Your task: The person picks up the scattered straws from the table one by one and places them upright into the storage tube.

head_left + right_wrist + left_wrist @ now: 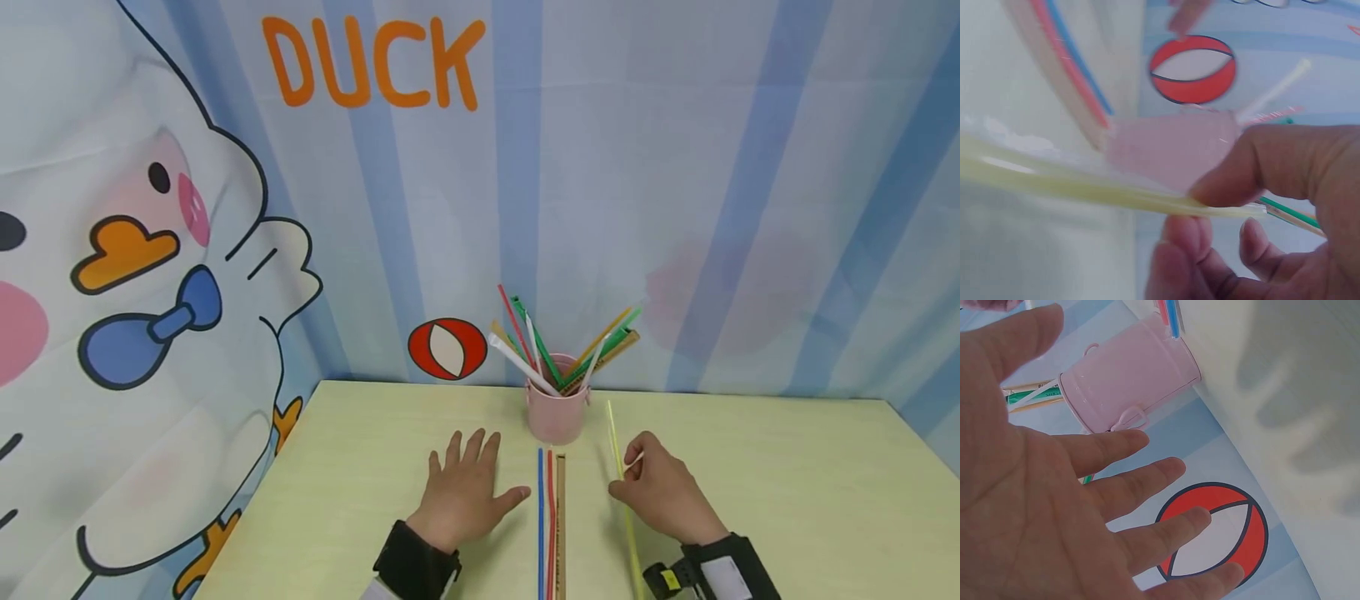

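Observation:
A long yellow straw [632,546] is pinched between the thumb and fingers of my right hand [667,492], right of the pink pail. In the right wrist view the straw [1072,192] passes between thumb tip and fingertips. My left hand [461,493] has its fingers spread, palm down over the table, holding nothing. Right of its thumb, a blue straw [541,517], a red straw [551,517] and a brown stick-like piece with dark marks [561,517] lie side by side. Their near ends run out of the head view.
Behind the row stands a small pink pail [555,417] with several straws and wrapped pieces leaning out in green, white, red and brown. The pale yellow table [360,433] meets a blue-striped cloth backdrop [600,167] printed with a duck and a red ball.

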{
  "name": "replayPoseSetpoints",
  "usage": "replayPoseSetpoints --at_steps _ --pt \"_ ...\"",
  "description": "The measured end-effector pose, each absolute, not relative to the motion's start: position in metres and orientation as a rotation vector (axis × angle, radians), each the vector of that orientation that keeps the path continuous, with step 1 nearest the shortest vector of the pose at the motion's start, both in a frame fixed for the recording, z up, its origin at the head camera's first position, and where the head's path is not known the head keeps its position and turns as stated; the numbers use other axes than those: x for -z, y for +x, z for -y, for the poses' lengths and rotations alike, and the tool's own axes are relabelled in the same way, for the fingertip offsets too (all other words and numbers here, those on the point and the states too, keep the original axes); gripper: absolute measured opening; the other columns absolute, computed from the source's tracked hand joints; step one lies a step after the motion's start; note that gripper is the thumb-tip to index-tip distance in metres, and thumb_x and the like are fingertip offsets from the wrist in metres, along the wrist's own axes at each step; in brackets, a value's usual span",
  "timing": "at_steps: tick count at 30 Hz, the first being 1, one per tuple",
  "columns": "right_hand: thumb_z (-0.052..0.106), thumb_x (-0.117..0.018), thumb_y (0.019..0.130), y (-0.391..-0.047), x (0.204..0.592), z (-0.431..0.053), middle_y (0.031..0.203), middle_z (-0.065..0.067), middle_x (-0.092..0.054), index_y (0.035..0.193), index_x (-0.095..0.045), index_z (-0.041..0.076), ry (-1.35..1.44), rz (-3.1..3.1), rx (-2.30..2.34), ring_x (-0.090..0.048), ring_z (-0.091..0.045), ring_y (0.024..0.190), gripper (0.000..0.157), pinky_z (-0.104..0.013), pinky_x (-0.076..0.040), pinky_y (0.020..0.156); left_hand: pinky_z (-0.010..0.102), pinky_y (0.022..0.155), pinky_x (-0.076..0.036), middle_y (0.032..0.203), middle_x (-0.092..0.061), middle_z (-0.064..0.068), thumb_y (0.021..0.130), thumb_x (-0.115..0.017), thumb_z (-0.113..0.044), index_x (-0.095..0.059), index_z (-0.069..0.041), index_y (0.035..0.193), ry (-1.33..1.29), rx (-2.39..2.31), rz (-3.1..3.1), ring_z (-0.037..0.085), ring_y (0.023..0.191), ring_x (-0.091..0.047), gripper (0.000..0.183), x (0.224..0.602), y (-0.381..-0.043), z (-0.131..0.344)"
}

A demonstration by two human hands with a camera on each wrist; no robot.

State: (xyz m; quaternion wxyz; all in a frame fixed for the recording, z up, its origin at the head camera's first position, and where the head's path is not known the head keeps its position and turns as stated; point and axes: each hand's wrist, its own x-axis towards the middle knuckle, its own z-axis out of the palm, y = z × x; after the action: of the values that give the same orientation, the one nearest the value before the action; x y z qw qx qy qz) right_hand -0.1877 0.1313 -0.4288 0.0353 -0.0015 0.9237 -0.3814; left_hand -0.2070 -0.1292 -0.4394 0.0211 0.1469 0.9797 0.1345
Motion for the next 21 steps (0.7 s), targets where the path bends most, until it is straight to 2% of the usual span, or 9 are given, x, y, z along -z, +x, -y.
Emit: replayPoseSetpoints --at_steps 8,14,21 --pt "0.015 -0.062 0.087 -0.182 0.400 -0.146 0.100 -0.015 -0.054 0.117 -0.039 0.002 -0.020 -2.762 1.424 -0.057 -0.022 0.079 0.040 -0.037 -0.051 0.063 0.073 0.101 -0.025 0.148 -0.037 0.016 0.084 -0.054 -0.066 -0.036 -0.011 0.145 0.469 -0.432 -3.042 0.043 0.134 -0.023 0.084 0.435 -0.206 0.131" --pt "0.013 -0.056 0.091 -0.173 0.381 -0.148 0.103 -0.016 -0.056 0.131 -0.039 0.002 -0.051 -2.850 1.461 -0.057 -0.023 0.086 0.046 -0.039 -0.049 0.066 0.072 0.102 -0.024 0.149 -0.036 0.014 0.085 -0.053 -0.066 -0.034 -0.012 0.146 0.476 -0.453 -3.031 0.041 0.136 -0.021 0.084 0.430 -0.206 0.133" --pt "0.017 -0.056 0.094 -0.173 0.363 -0.141 0.101 -0.013 -0.058 0.119 -0.055 0.007 -0.103 -3.129 1.453 -0.059 -0.020 0.081 0.026 -0.034 -0.054 0.065 0.071 0.103 -0.024 0.150 -0.035 0.014 0.084 -0.054 -0.065 -0.035 -0.012 0.146 0.463 -0.456 -3.010 0.041 0.136 -0.021 0.084 0.426 -0.204 0.140"
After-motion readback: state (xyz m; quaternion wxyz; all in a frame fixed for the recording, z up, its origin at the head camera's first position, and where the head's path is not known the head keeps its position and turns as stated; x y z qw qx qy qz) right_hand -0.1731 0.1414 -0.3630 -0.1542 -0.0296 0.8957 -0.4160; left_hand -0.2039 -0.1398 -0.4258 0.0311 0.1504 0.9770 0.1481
